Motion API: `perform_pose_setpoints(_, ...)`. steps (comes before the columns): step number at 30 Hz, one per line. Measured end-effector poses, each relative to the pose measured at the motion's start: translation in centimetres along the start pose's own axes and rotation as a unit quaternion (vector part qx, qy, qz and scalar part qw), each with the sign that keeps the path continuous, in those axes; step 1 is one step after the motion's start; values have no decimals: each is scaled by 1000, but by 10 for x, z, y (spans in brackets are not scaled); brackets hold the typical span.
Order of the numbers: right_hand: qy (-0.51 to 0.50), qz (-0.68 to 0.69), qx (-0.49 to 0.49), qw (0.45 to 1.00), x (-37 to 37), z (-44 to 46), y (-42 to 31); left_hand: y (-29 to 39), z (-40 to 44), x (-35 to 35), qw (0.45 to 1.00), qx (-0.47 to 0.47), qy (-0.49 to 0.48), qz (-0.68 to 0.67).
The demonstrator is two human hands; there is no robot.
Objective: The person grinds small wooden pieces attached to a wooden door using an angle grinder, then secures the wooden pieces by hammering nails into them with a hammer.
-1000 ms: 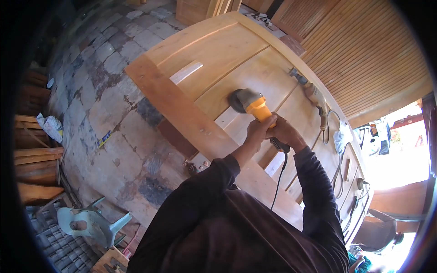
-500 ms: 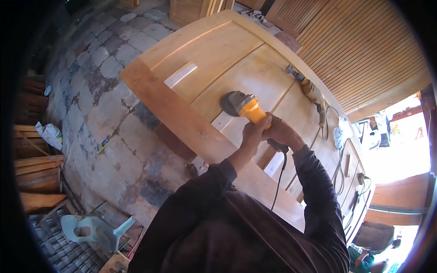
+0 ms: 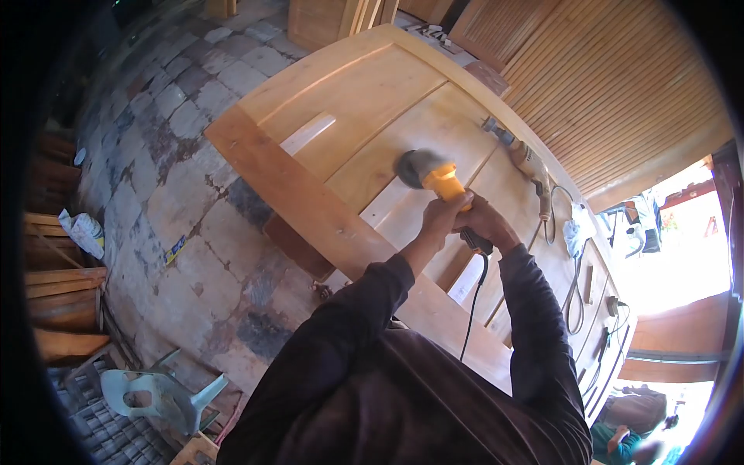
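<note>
A yellow angle grinder (image 3: 443, 183) is gripped in both hands over a wooden door panel (image 3: 372, 85). Its dark round disc (image 3: 407, 169) and grey head are blurred and lie on or just above the panel; contact cannot be made out. My left hand (image 3: 439, 221) is closed round the grinder's body, and my right hand (image 3: 487, 221) wraps the rear of the handle. From the handle a black cord (image 3: 474, 306) runs down toward my body. Pale wood strips (image 3: 308, 133) lie in the recesses of the panel.
A second power tool (image 3: 528, 164) with a cord rests on the panel's far side, near a crumpled plastic bag (image 3: 575, 236). A light-green plastic chair (image 3: 159, 399) lies on the floor at lower left. Slatted wood (image 3: 612, 93) stands behind. Another person (image 3: 632, 418) is at lower right.
Both hands have moved the angle grinder slightly right across the panel. Its head is more blurred now. The second power tool stays put.
</note>
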State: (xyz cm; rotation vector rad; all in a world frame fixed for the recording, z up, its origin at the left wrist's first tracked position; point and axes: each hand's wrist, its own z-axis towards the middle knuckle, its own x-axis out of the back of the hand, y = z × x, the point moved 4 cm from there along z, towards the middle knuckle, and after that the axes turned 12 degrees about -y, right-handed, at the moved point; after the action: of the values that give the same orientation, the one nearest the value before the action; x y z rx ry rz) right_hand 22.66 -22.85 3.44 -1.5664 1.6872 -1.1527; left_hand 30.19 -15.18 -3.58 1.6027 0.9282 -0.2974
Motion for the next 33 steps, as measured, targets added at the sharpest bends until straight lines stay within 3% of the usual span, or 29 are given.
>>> perform_pose_setpoints(6, 17, -191, 29, 981, -18, -6, -12, -6, -23, 8, 999, -29, 34, -13)
perform_pose_setpoints(12, 8, -29, -9, 1000, -2, 4, -10, 14, -9, 0, 1000, 18, -2, 10)
perform_pose_setpoints(21, 29, -92, -4, 995, -4, 4, -3, 0, -7, 8, 1000, 5, 2, 17)
perform_pose_setpoints(27, 3, 13, 8, 1000, 5, 2, -4, 5, 9, -4, 998, 48, -19, 20)
perform_pose_setpoints(30, 81, -96, 8, 992, 7, -8, 16, -8, 0, -8, 999, 44, -28, 15)
perform_pose_setpoints(33, 115, -69, 1, 991, 13, -29, 30, -19, 1, -22, 996, 53, -60, 30)
